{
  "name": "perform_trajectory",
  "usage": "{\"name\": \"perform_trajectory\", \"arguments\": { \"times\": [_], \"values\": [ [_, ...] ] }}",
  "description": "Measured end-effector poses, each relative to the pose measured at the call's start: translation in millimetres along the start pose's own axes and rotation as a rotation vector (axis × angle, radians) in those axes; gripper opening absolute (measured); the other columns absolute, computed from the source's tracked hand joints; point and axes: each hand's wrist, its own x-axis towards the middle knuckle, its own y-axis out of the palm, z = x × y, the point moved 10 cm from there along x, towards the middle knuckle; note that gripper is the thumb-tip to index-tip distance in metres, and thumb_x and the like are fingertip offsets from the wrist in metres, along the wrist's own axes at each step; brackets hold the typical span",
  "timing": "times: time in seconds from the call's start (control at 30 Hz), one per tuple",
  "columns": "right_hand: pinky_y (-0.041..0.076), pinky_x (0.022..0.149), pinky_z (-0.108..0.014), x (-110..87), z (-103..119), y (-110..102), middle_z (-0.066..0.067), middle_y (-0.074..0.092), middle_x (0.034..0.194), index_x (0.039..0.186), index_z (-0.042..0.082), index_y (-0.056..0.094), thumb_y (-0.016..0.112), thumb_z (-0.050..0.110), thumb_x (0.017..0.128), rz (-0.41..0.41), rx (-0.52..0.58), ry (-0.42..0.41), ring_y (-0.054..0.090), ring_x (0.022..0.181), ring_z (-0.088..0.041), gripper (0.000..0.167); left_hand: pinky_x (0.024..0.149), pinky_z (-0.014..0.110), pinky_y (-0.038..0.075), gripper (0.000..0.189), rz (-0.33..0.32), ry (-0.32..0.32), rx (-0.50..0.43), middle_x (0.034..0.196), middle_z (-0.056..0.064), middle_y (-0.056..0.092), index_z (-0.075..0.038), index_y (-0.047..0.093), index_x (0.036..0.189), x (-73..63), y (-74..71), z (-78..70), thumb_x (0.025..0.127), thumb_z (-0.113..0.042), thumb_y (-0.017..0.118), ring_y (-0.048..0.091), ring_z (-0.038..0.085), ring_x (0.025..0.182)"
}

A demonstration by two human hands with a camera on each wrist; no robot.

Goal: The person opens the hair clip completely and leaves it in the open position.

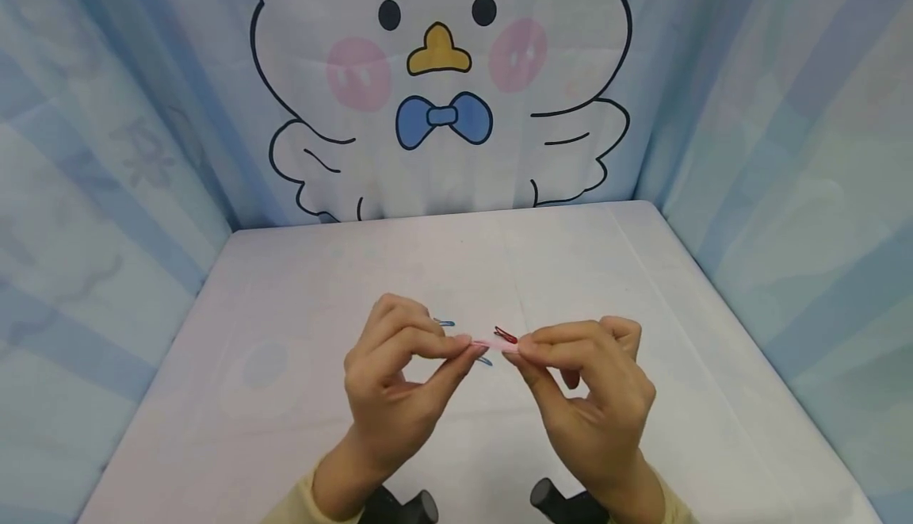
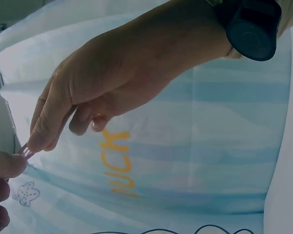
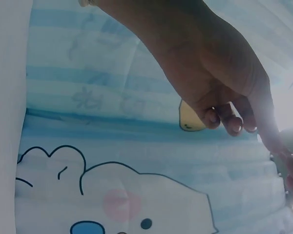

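A slim pink hair clip (image 1: pixel 495 344) is stretched between both hands above the table. My left hand (image 1: pixel 395 377) pinches one end between thumb and forefinger, and my right hand (image 1: pixel 595 397) pinches the other end the same way. In the left wrist view the clip (image 2: pixel 26 152) shows thin parallel bars between the fingertips. Beyond the hands, a red hair clip (image 1: pixel 505 335) lies on the table. One blue clip (image 1: pixel 445 323) lies behind the left fingers, and another blue clip (image 1: pixel 485 361) is partly hidden by the left thumb.
The white-covered table (image 1: pixel 299 286) extends around the hands. A curtain (image 1: pixel 442 175) with a cartoon bird hangs at its back edge, and striped blue curtains (image 1: pixel 806 151) flank both sides. Black wrist-worn devices (image 1: pixel 421 506) show at the bottom.
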Motion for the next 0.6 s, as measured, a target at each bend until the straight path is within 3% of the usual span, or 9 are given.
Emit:
{"name": "perform_trajectory", "arguments": {
  "times": [0.17, 0.6],
  "values": [
    [0.027, 0.071, -0.030, -2.3, -2.4, -2.6, -0.015, 0.066, 0.065, 0.067, -0.005, 0.066, 0.079, 0.019, 0.094, -0.033, -0.013, -0.010, 0.037, 0.048, -0.009, 0.039, 0.075, 0.032, 0.042, 0.018, -0.005, 0.063, 0.023, 0.066, 0.004, 0.062, -0.002, 0.076, 0.074, -0.9, 2.6, -4.1, 0.087, -0.011, 0.084, 0.051, 0.022, 0.072],
    [0.024, 0.074, -0.031, -2.3, -8.0, 1.5, -0.010, 0.071, 0.072, 0.075, -0.002, 0.072, 0.074, 0.022, 0.097, 0.060, -0.066, 0.025, 0.040, 0.053, -0.009, 0.033, 0.070, 0.028, 0.043, 0.012, 0.017, 0.026, 0.056, 0.075, 0.008, 0.065, -0.002, 0.077, 0.082, 0.8, -0.1, -0.3, 0.089, -0.011, 0.081, 0.052, 0.024, 0.075]
  ]
}}
